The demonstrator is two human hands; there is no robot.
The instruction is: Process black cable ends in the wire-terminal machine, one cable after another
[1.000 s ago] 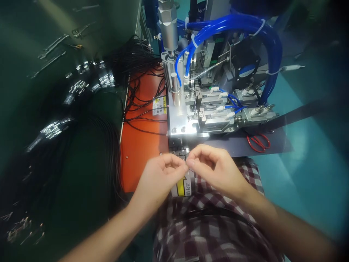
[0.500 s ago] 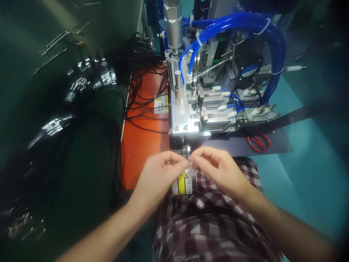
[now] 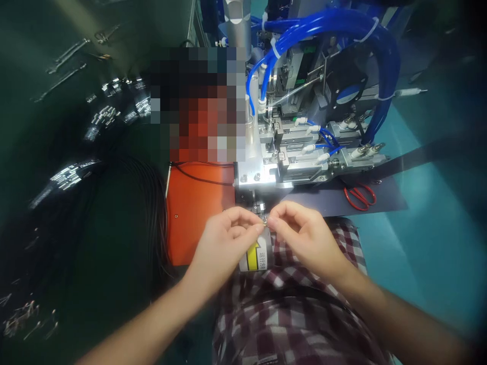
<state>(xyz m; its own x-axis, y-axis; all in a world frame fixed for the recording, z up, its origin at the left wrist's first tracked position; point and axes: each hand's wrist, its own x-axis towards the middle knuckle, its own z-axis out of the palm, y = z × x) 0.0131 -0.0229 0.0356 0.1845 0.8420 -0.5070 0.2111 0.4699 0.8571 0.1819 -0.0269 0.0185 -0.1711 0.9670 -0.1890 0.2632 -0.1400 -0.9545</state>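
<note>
My left hand [image 3: 230,235] is closed in a pinch, thumb against forefinger. Between its fingertips and those of my right hand [image 3: 300,233] shows a small, shiny, brass-coloured metal piece [image 3: 265,223]. My right hand also pinches at this piece, its thumb and forefinger together. The fingers cover most of the piece, so its exact shape is hidden. Just below the fingertips is a white label with a yellow arrow [image 3: 253,256]. Behind them stands the front of a silver metal machine [image 3: 251,172].
Blue air hoses [image 3: 323,23] arch over the machine. Red-handled scissors [image 3: 359,196] lie on a dark mat at right. An orange plate [image 3: 201,213] is at left, beside black cables [image 3: 152,218]. Wrenches [image 3: 68,56] lie at far left. A pixelated patch hides part of the machine's left side.
My fingertips have come slightly closer together, and less of the small metal piece shows between them. The view has shifted a little. Both hands keep their pinch.
</note>
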